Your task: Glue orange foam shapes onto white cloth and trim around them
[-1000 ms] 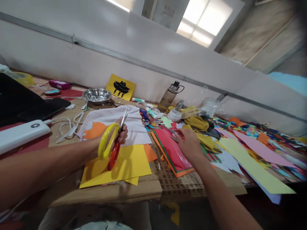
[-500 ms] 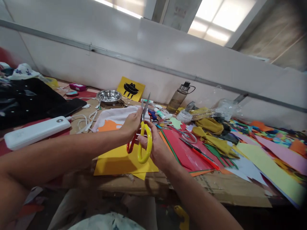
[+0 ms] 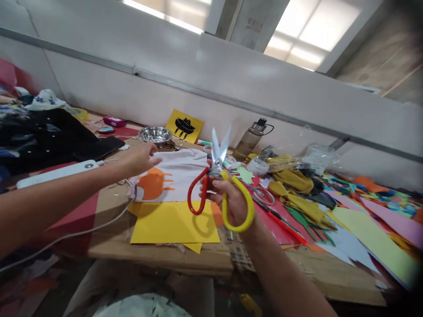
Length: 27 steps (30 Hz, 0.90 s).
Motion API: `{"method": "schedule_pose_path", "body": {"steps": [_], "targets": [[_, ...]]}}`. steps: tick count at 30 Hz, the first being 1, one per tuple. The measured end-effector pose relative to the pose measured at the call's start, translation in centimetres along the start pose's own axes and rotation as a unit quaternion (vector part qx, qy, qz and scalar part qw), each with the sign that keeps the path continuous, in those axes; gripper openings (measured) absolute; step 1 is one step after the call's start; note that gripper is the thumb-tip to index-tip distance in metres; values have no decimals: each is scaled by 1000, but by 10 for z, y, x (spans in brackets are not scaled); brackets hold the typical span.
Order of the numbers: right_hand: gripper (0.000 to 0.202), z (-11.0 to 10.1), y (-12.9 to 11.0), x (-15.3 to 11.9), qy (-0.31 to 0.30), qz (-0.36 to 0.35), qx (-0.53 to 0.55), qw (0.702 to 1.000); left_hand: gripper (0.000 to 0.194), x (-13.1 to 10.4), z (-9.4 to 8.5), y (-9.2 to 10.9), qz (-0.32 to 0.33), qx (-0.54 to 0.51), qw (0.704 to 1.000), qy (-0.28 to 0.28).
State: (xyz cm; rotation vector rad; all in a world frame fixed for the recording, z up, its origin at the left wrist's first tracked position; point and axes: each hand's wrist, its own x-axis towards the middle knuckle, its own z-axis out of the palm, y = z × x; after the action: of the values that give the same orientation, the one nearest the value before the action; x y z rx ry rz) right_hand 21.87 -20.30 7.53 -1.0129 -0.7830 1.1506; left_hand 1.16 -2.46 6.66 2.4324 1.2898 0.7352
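Observation:
My right hand [image 3: 231,196] holds a pair of scissors [image 3: 217,165] upright, blades spread in a V; one handle loop is red, the other yellow. My left hand [image 3: 142,157] hovers above the left part of a white cloth [image 3: 185,160], thumb and forefinger apart with nothing seen between them. On that cloth lies an orange cut-out [image 3: 152,184] with thin prongs pointing right. Yellow paper sheets [image 3: 175,224] lie in front of it at the table edge, with the scissors' shadow falling on them.
A steel bowl [image 3: 154,134] and a yellow card with a black figure [image 3: 184,126] stand at the back. A bottle [image 3: 250,140] is by the wall. Red sheets [image 3: 274,224] and mustard cloth [image 3: 294,180] lie right; a white power bank [image 3: 56,173] lies left.
My left hand has come off the scissors and moved left over the cloth. The scissors have shifted right in my right hand, and their blades and handles are spread wider.

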Motion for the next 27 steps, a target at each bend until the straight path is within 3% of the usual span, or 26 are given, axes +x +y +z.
{"method": "schedule_pose_path", "body": {"steps": [3,6,9,13,15,17,19,21,24,27], "targets": [[37,0,-12,7,11,-36,17,999,31,-1,-8,-41,-54,95,992,-56],[28,0,-10,18,-11,-14,10,1000,35,-2,-10,-55,-97,80,987,-96],[27,-3,4,27,-9,5,-6,1000,39,3,-10,-55,-127,46,981,-142],[46,-14,27,35,6,-22,-31,999,37,10,-12,-51,-106,56,975,-186],[50,-20,33,37,12,-15,-25,999,33,12,-15,-46,-115,5,975,-190],[50,-23,37,38,19,4,-8,1000,28,11,-19,-38,-161,-110,963,-185],[48,-24,37,39,21,13,8,1000,18,10,-22,-25,-225,-262,923,-171],[48,-24,37,39,18,13,16,1000,14,8,-24,-12,-276,-397,863,-148],[48,-23,37,39,1,9,17,1000,25,3,-20,2,-310,-530,784,-95],[46,-22,39,38,-10,14,22,1000,40,-4,-10,4,-306,-612,724,-86]]}}
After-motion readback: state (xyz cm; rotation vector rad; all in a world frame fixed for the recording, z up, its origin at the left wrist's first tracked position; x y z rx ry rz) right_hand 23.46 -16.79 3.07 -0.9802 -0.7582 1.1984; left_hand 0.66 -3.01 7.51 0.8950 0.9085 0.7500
